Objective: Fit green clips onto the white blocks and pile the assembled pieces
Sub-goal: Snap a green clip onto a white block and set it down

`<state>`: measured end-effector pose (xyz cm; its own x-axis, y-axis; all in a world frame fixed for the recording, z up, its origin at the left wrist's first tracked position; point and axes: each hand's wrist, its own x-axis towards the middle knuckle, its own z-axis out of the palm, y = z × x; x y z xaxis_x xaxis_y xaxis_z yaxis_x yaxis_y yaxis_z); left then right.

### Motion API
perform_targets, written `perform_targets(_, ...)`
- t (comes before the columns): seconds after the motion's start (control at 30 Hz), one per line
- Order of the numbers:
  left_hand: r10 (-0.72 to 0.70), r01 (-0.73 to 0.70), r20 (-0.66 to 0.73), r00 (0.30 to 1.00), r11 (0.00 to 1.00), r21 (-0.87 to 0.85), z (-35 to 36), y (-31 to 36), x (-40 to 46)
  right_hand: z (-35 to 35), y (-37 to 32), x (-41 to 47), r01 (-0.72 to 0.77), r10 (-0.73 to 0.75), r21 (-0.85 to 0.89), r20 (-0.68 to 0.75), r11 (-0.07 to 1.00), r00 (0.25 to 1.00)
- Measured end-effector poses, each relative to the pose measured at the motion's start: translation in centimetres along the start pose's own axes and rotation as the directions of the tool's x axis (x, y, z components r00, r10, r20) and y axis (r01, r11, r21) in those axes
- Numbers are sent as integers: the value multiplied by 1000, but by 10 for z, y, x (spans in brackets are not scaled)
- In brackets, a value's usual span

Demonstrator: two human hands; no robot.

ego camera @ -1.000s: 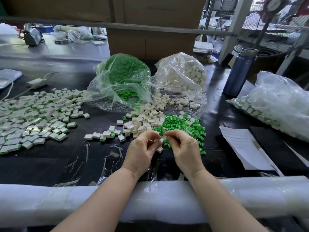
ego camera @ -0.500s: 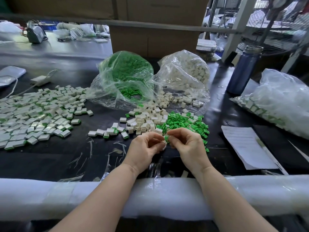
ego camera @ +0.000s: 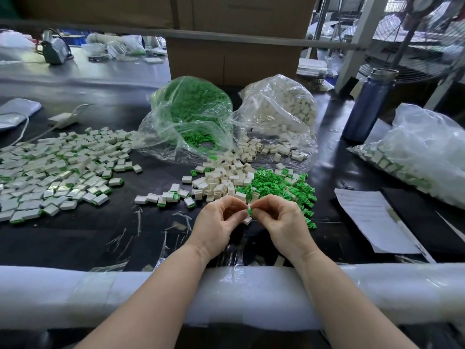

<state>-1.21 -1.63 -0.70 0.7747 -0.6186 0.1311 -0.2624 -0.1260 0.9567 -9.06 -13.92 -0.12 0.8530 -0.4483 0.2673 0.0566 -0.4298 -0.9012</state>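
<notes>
White block [ego camera: 247, 219] pinched in left hand [ego camera: 218, 225], green clip [ego camera: 249, 211] pinched in right hand [ego camera: 284, 222], held together above the black table [ego camera: 100, 235]. Fingers hide the seating, can't tell if fitted. Versus 0.5 s ago: same grip, block shows lower. Assembled pile [ego camera: 57, 170] far left.

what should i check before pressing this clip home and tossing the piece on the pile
1. Left hand pinches the white block: ok.
2. Right hand pinches the green clip against the block: ok.
3. Clip squarely lined up with the block's slot: cannot tell, fingers hide the joint.
4. Clip fully seated: not ok, green still shows above the block.
5. Assembled pile lies on the left with room at its edge: ok.
6. Loose clips and loose blocks lie just beyond the hands for the next piece: ok.
</notes>
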Motion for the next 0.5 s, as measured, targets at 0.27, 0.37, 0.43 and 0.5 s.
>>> perform_targets(0.27, -46, 47, 10, 999, 991, -127, 1, 2, -1, 1, 1, 1, -46, 45, 34, 13, 998, 999)
perform_targets(0.37, -48, 47, -2, 999, 988, -150, 0, 3, -1, 2, 2, 2, -77, 76, 28, 31, 997, 997)
perform_targets(0.43, -43, 42, -5, 999, 987, -154, -1, 3, -1, 2, 2, 2, -78, 77, 27, 37, 997, 996)
perform_targets(0.5, -47, 45, -8, 999, 986, -163, 0, 3, -1, 2, 2, 1, -78, 77, 56, 35, 995, 996)
